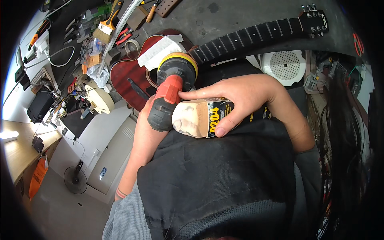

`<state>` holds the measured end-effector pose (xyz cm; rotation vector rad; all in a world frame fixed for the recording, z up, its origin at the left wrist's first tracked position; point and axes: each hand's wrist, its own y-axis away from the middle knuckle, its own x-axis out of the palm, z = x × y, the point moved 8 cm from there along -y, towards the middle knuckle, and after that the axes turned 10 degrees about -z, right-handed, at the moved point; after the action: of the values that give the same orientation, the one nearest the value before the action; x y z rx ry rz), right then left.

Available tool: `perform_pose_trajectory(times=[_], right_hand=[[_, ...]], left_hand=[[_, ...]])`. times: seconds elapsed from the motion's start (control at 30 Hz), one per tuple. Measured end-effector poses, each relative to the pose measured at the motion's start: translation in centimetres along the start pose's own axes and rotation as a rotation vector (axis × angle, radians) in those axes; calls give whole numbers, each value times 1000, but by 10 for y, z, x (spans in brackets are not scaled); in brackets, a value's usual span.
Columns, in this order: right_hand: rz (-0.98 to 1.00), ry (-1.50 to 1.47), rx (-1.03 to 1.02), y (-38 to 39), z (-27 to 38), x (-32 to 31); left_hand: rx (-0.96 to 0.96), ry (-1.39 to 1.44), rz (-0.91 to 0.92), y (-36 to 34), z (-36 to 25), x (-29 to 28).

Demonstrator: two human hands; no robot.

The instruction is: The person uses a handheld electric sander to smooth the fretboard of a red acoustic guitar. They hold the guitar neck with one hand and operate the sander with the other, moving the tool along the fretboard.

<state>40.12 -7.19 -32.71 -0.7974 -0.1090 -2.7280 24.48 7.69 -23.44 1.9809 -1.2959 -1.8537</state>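
Observation:
A red and black power polisher with a yellow-rimmed round pad points away from me. My left hand is closed round it from the left, its fingers mostly hidden behind the tool. Across from it, my right hand grips a cream-coloured bar of polishing compound, its worn end sticking out of a black and yellow cardboard sleeve. A finger of that hand reaches to the polisher's red housing. Beyond lies a dark red guitar, partly covered by white paper, its fretted neck stretching right.
Tools and a paintbrush crowd the dark bench at the far left, beside a long metal ruler. A perforated white disc is at the right. Lower left are a wooden desk and a fan. Dark hair hangs at the right.

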Motion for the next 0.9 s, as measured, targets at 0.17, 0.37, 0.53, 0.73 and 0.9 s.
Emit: perform_pose_trajectory(times=[0.17,0.37,0.53,0.73,0.9], right_hand=[[17,-49,30,7,-1,5],[-7,-108,7,14,-2,9],[-118,-149,67,35,-4,0],[-349,15,153,79,-22,-24],[-526,-370,326,88,-50,-26]], left_hand=[[-17,18,8,8,-12,3],[-33,-22,41,14,-18,0],[68,95,-114,20,-4,-16],[91,37,-163,21,22,-57],[-36,357,-89,25,22,-64]])
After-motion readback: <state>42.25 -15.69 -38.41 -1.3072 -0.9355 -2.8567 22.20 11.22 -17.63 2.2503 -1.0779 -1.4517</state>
